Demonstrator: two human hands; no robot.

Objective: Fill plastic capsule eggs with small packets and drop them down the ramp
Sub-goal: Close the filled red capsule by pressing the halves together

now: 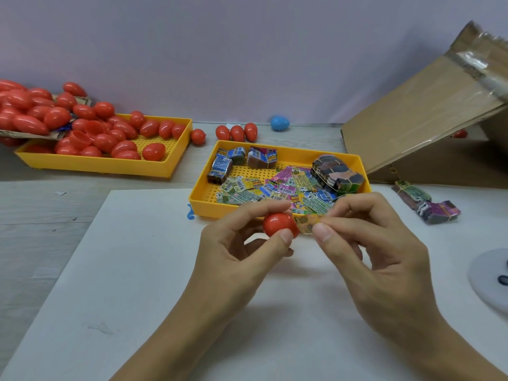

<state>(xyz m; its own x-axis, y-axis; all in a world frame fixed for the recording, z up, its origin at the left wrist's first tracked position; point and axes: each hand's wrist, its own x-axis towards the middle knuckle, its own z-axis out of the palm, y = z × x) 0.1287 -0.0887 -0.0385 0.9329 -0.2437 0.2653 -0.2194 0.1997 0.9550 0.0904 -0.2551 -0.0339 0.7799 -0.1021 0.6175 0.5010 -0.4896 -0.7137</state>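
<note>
My left hand holds a red capsule egg half between thumb and fingers above the white board. My right hand pinches a small yellow packet whose left end sits at the half's open side. Just behind my hands a yellow tray holds several loose packets and banded bundles. A cardboard ramp slopes up at the right.
A second yellow tray at the back left is heaped with red eggs. Three red eggs and a blue egg lie by the wall. Two packet bundles lie right of the packet tray. A grey disc is at the right edge.
</note>
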